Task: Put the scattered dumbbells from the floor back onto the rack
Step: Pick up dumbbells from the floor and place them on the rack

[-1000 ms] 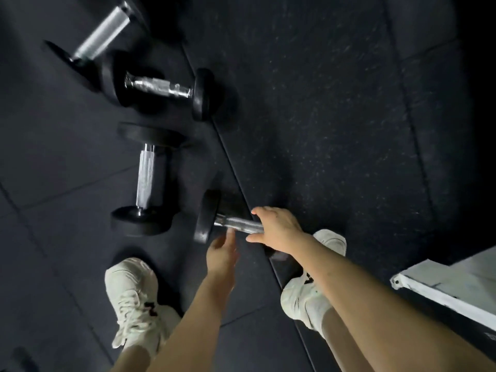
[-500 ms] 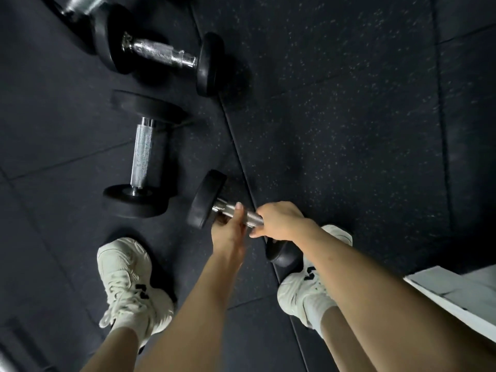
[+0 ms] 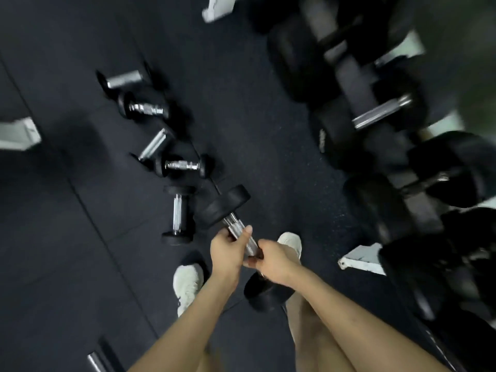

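A black dumbbell [image 3: 225, 205] with a knurled steel handle hangs off the floor, tilted, one head up-left and the other low by my right leg. My left hand [image 3: 228, 251] and my right hand [image 3: 271, 261] both grip its handle side by side. Several more black dumbbells lie on the dark rubber floor to the left: one upright near my left foot [image 3: 178, 214], one [image 3: 182, 165] above it, others [image 3: 145, 108] farther off. The rack [image 3: 357, 84], blurred, runs down the right side with large black dumbbells on it.
My white shoes [image 3: 186, 284] stand on the floor under my arms. A white rack foot [image 3: 359, 257] juts out at the right; white frame pieces show at the left edge [image 3: 18, 132] and the top [image 3: 216, 8]. A steel bar end [image 3: 95, 361] lies bottom left.
The dumbbell has come up off the floor in both hands. My head has risen and turned right, so the rack and more floor dumbbells have come into view.
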A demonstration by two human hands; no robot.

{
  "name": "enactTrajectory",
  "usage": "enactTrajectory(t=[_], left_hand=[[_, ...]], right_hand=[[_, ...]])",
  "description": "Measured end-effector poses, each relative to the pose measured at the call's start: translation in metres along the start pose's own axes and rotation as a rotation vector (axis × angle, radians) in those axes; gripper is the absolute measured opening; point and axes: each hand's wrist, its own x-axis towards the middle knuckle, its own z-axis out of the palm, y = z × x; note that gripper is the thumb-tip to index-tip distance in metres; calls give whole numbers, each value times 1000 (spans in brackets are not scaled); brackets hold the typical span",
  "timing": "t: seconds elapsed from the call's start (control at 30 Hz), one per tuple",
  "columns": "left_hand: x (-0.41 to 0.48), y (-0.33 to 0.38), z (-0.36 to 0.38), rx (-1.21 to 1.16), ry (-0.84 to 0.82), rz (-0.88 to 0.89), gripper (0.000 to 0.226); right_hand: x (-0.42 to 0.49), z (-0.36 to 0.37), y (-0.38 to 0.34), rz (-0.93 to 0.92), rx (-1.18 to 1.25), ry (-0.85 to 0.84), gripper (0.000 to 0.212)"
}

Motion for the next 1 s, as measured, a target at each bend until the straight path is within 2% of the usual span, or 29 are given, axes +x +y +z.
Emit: enactTrajectory(t=[0.27,0.37,0.43,0.6,0.87,1.0], left_hand=[[-134,144,-18,342,-108,404,23],[-168,196,-6,431,-169,473,34],[-183,227,12,481,-210,504,33],[-201,290,88,528,-298,550,20],[-211,379,240,612,-406,635,23],[-216,418,304,645,-464,686,20]], right_hand=[[-171,-68,-70,-27,240,319,30],[-201,-97,-79,-57,393,393,37],[-214,-122,-78,-65,481,441,37],[-226,-198,-57,-18,575,573,37],[-239,-341,7,93,681,748,45],[-241,-404,29,119,729,829,37]])
